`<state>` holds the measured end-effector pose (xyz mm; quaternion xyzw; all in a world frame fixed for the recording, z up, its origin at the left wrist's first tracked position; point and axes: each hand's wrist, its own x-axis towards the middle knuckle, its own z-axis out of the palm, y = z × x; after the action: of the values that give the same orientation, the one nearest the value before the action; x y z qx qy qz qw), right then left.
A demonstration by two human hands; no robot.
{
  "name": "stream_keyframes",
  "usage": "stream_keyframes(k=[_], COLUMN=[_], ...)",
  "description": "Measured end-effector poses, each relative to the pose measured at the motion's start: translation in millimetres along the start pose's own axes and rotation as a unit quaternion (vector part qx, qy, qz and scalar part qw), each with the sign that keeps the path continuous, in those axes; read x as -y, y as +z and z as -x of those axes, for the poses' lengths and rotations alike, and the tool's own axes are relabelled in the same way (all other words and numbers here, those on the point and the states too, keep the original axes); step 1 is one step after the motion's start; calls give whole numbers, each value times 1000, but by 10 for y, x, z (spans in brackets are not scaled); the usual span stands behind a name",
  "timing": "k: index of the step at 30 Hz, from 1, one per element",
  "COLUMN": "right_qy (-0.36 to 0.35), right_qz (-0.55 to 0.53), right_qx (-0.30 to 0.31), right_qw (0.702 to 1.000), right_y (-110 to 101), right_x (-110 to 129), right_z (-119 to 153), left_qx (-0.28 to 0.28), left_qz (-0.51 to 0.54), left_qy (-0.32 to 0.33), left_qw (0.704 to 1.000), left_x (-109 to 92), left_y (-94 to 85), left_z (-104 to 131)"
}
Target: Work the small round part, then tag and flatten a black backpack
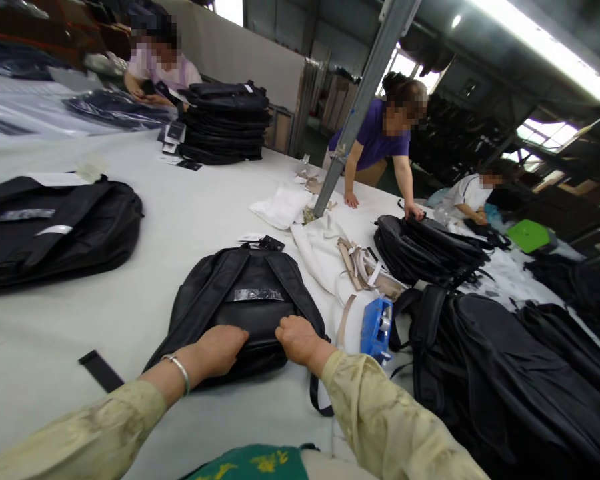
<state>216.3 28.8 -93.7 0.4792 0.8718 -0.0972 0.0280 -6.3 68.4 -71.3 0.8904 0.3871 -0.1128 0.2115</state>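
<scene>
Lying flat on the pale worktop [130, 287] just in front of the person, a black backpack [240, 307] has its straps facing up and a shiny strip across its middle. Both hands press on its near edge: the left hand [220, 348], with a metal bangle [180, 372] on the wrist, is curled into a loose fist on the bag's lower left, and the right hand [297, 339] is clenched on the fabric at the lower right, fingers folded under so that whether it pinches the material cannot be told. A blue tape dispenser [379, 328] sits just right of the bag, beside white cloth [320, 250] and loose beige straps [360, 263]. More black backpacks are heaped at the right [505, 373], another lies at the far left [55, 227], and a neat stack [225, 123] stands further back. A short black strip [100, 371] lies on the worktop near the left forearm. Three other people work at the far side of the worktop.
</scene>
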Motion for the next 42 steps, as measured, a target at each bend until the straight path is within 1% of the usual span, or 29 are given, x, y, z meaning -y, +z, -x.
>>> stream_keyframes(k=[2,4,5,6,7,8,9,10,11,12,13,14,16,19,22,25,27,29,30,33,35,36,39,42], right_qy=[-10,-1,15,44,89,148,217,287,342,377,391,389,374,364,331,297,285,280,288,364,415,429,435,417], right_qz=[0,2,1,-9,-31,-65,-111,-162,-214,-258,-291,-313,-327,-329,-336,-336,-343,-345,-335,-275,-246,-240,-225,-212], right_qx=[-3,-9,-21,-47,-85,-129,-169,-189,-191,-181,-169,-163,-167,-169,-179,-186,-186,-175,-162,-104,-79,-73,-65,-65], right_qw=[1000,1000,1000,998,992,978,955,925,895,871,857,851,851,854,863,874,875,879,882,884,872,868,869,881], right_y=[-74,-91,-67,-15,63,164,281,404,524,629,712,769,805,749,690,650,617,586,578,610,674,712,796,771], right_x=[1,47,87,137,196,258,321,380,428,462,480,480,432,306,214,174,159,147,141,128,121,117,105,117], right_z=[-32,13,68,143,231,324,412,487,540,567,566,540,432,225,59,-43,-67,-41,-8,144,242,277,329,393], left_qx=[-13,-29,-37,-44,-50,-55,-59,-64,-67,-71,-74,-76,-79,-81,-86,-95,-98,-97,-95,-85,-72,-63,-36,-29], left_qz=[1,6,9,13,17,22,29,36,43,50,58,66,83,112,137,153,156,152,146,118,88,71,23,-5], left_qy=[-4,-8,-12,-16,-21,-25,-29,-33,-37,-41,-45,-48,-48,-44,-47,-54,-55,-51,-47,-38,-34,-33,-33,-33], left_qw=[1000,1000,999,999,998,998,997,997,996,995,995,994,992,989,986,982,981,982,984,989,993,995,999,999], left_x=[-152,-285,-328,-351,-356,-346,-325,-300,-276,-256,-241,-232,-224,-208,-175,-144,-127,-115,-113,-144,-205,-246,-370,-433], left_y=[36,86,108,124,132,133,127,117,105,93,83,76,72,93,129,161,169,166,164,176,214,242,328,377], left_z=[-102,-203,-242,-270,-287,-295,-297,-295,-294,-294,-296,-301,-312,-320,-318,-323,-329,-337,-341,-358,-376,-385,-407,-409])
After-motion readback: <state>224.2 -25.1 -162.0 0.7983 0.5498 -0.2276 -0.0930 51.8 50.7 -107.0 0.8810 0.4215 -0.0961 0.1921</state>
